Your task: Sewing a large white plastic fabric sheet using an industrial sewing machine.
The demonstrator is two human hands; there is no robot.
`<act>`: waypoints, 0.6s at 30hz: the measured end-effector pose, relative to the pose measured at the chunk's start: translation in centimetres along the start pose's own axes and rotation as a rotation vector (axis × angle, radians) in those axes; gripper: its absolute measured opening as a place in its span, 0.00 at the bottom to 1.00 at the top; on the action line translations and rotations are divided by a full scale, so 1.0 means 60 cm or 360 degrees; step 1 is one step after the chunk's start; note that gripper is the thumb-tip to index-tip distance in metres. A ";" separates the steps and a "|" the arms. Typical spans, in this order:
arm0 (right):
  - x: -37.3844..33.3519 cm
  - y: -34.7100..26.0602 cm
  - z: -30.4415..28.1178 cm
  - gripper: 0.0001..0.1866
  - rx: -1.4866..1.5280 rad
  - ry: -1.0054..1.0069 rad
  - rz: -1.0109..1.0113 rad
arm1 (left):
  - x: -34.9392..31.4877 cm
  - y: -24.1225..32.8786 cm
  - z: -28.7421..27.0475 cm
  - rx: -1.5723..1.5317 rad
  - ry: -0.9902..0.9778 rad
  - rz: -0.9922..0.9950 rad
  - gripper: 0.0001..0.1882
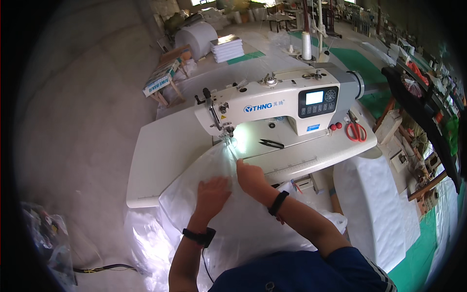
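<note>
A white, thin sheet of fabric (185, 194) lies over the front of the sewing table and hangs down toward the floor. My left hand (212, 191) presses flat on it, fingers spread. My right hand (249, 176) rests on the fabric just to the right, its fingers pointing toward the needle (227, 134) of the white sewing machine (272, 104). The fabric's far tip reaches under the needle, lit by the machine's lamp. Both wrists wear black bands.
On the white table (160, 151) lie black thread snips (271, 143) and red-handled scissors (356, 131). A thread cone (306, 46) stands behind the machine. A stack of white pieces (227, 48) and a white roll (197, 39) sit at the back. White fabric (374, 204) is piled at right.
</note>
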State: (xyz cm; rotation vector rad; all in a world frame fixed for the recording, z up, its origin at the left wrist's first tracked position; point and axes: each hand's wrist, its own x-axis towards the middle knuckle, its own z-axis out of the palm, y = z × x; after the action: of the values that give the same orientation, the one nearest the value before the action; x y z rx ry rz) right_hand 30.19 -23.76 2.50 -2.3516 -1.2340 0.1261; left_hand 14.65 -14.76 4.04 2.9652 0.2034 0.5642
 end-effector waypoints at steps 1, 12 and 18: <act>-0.010 -0.014 -0.002 0.21 -0.0133 0.0042 -0.0039 | -0.014 -0.019 -0.002 0.0146 -0.0016 -0.0167 0.21; 0.067 -0.048 0.037 0.22 -0.0472 0.0150 -0.0133 | 0.022 -0.152 0.013 -0.0109 0.0039 -0.0244 0.25; 0.093 -0.067 0.031 0.21 -0.0391 0.0114 -0.0109 | 0.049 -0.199 0.017 0.0005 -0.0001 -0.0277 0.27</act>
State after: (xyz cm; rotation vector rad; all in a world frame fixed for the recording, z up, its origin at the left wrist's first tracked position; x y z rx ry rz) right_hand 29.90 -16.68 3.44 -2.4912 -1.3598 -0.1393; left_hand 16.46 -2.65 2.48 2.9115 0.4577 0.5411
